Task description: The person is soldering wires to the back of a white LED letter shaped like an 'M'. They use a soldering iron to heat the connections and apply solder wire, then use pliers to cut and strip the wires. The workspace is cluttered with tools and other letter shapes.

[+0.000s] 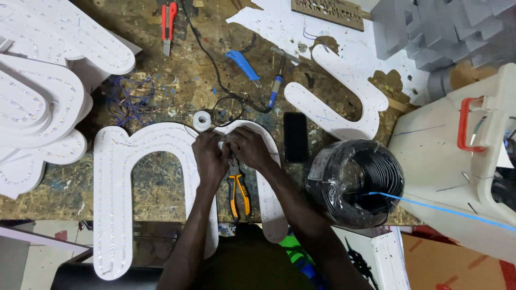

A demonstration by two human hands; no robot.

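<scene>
Cluttered workbench (pixel 172 91); left hand (pixel 210 156), right hand (pixel 248 147) fingers pinched together, probably on thin wire, atop white letter (pixel 115 177).

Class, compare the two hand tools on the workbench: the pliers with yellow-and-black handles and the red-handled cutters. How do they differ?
The yellow-and-black pliers lie just below the person's hands, left hand and right hand, on the big white letter shape; the red-handled cutters lie at the bench's far edge, away from both hands. The pliers look larger. Handle colours differ. Both lie flat, unheld.
</scene>
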